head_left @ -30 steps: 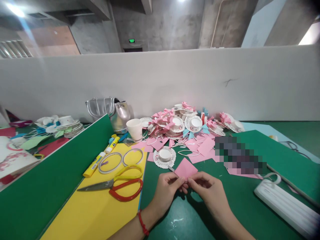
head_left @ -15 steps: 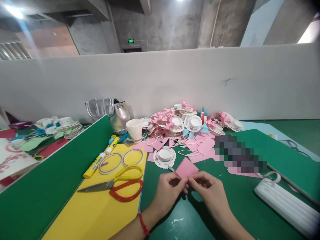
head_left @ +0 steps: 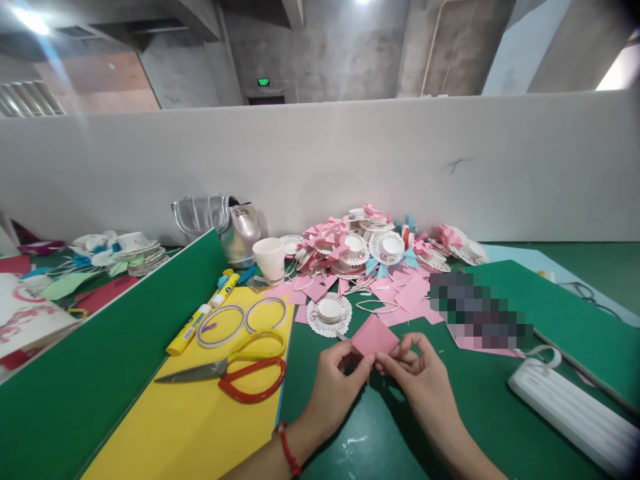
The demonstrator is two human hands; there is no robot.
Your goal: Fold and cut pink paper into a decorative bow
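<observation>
On your green worktop (head_left: 450, 413), scissors (head_left: 235, 370) lie on the yellow sheet (head_left: 190, 427) to your left, and a fringed paper disc (head_left: 329, 314) sits just beyond your fingers. The pink paper square (head_left: 374, 335) tilts up, creased. Your left hand (head_left: 336, 383) and right hand (head_left: 417, 380) pinch its near corner, fingertips pressed together.

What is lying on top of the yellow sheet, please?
On the yellow sheet lie scissors, two tape rings and a glue stick. Whatever lies beneath it is hidden.

One head-worn view looks forward and down, close over the green table (head_left: 450, 427).
</observation>
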